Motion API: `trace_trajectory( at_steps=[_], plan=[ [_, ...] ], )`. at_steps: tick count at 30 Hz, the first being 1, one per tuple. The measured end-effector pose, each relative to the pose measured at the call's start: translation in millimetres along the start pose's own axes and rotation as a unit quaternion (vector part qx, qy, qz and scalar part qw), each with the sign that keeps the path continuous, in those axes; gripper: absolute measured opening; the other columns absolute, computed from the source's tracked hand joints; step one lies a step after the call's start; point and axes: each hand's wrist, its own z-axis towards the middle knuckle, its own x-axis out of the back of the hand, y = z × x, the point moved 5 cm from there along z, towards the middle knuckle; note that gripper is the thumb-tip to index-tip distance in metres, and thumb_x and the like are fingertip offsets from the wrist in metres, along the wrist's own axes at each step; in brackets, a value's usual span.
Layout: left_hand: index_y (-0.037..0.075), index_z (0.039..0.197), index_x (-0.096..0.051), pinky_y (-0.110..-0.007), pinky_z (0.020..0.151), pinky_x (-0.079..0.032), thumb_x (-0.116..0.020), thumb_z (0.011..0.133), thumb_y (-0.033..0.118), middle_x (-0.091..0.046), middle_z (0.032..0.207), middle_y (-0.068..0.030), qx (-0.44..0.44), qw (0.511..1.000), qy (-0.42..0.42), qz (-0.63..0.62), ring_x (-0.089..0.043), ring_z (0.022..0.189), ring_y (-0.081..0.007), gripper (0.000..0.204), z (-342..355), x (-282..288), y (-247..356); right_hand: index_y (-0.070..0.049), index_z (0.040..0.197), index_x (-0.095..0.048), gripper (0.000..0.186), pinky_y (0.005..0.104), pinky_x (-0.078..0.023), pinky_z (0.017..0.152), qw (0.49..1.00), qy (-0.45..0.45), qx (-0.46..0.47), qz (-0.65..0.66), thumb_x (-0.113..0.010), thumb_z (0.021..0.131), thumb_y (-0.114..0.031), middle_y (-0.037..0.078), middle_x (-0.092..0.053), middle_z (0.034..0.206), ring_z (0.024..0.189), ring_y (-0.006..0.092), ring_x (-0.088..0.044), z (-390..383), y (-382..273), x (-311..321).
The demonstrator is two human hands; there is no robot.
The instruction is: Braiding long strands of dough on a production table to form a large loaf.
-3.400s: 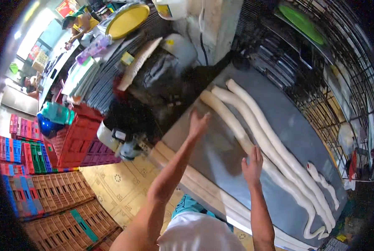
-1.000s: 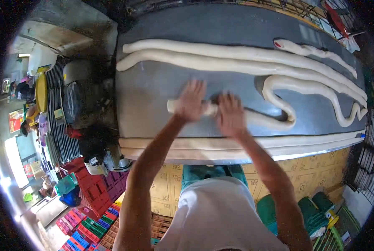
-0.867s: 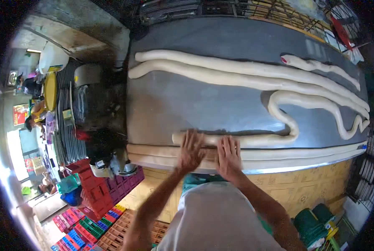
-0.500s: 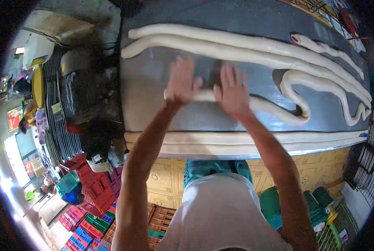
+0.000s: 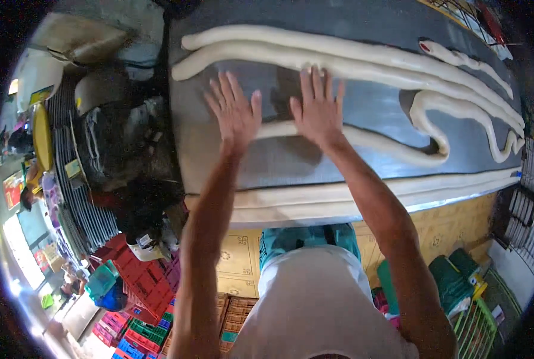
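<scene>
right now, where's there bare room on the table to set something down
The gray table is bare between the pale rope under the right hand and the near-edge strips, and beyond the two long ropes, left of the short piece. Crowded: the right end, where rope tails bunch.

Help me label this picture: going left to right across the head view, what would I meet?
Yellow disc, red crate, left hand, right hand, short pale strip. The long strands span several of these places, so I leave them out.
</scene>
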Motion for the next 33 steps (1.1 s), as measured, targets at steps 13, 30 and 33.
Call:
trace_trajectory(
  at_steps=[13,30,33],
  plan=[
    [0.005,0.168,-0.040,-0.073,0.128,-0.017,-0.046,0.113,0.046,-0.029,0.173,-0.0338,-0.097,0.981,-0.151,-0.073,-0.021,0.160,-0.0603,0.069,-140.7,61.7,-18.4,-0.013,0.173,-0.028,0.079,0.0757,-0.007,0.129,0.994,-0.098,0.022,0.045,-0.056,0.105,-0.042,0.024,-0.028,0.176,0.163,0.0500,-0.023,-124.8,-97.4,-17.2],
    [0.003,0.170,-0.036,-0.071,0.130,-0.013,-0.042,0.114,0.050,-0.025,0.177,-0.0303,-0.126,0.970,-0.126,-0.166,-0.018,0.163,-0.0556,0.073,-185.9,76.2,-55.1,-0.002,0.165,-0.040,0.077,0.0757,-0.015,0.128,0.982,-0.105,0.123,0.096,-0.060,0.103,-0.042,0.029,-0.033,0.172,0.162,0.0511,-0.025,-153.2,-157.2,-2.8],
    [-0.002,0.168,-0.036,-0.070,0.131,-0.010,-0.039,0.114,0.051,-0.025,0.175,-0.0325,-0.071,0.989,-0.113,-0.060,-0.020,0.162,-0.0565,0.076,-114.6,40.9,-66.9,-0.013,0.170,-0.038,0.071,0.0769,-0.013,0.127,0.994,-0.072,0.086,0.003,-0.055,0.106,-0.039,0.021,-0.033,0.175,0.162,0.0493,-0.027,-74.7,-152.3,-33.4]
  ],
)
